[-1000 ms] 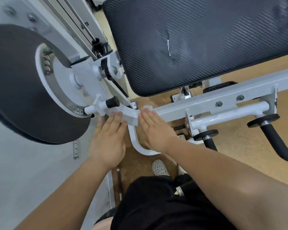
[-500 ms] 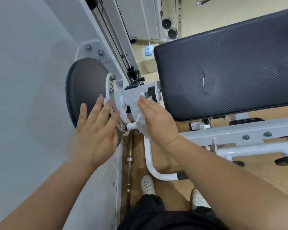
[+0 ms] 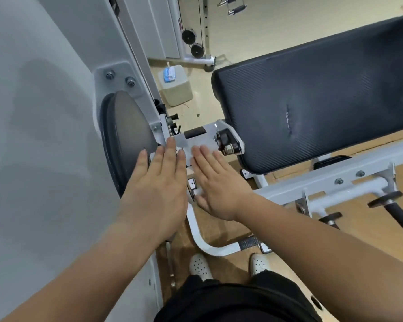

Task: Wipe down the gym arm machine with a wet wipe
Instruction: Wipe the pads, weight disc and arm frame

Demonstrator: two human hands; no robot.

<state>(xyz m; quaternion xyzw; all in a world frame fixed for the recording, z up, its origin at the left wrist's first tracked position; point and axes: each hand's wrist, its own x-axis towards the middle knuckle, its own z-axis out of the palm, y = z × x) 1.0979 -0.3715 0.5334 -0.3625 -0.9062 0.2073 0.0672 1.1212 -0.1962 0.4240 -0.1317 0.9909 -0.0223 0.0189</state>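
Head view, the only 1 I have. The machine (image 3: 289, 189) stands right in front of me, and both my hands lie on its white bracket (image 3: 203, 138), between the grey disc (image 3: 130, 135) on my left and the black pad (image 3: 312, 101) on my right.

My left hand (image 3: 158, 182) is flat, fingers straight and close together, tips at the bracket's edge beside the disc. It grips nothing. My right hand (image 3: 216, 184) is flat too, fingers straight, pressing on the bracket. I cannot make out the wipe. If I have it, it is hidden under a palm.

That is my first worry: a flat palm holds a wipe by pressure alone, so it could bunch up or slip out and drop toward my shoes (image 3: 199, 266).

The bolt (image 3: 228, 148) sits just beyond my right fingertips, and a forward sweep could snag the wipe or scrape my skin.

The bracket looks like part of a pivot. If it swings under my push, the gap by the disc could pinch my left fingers.

The pad has a tear (image 3: 287, 119), which a dragged wipe might catch and widen.
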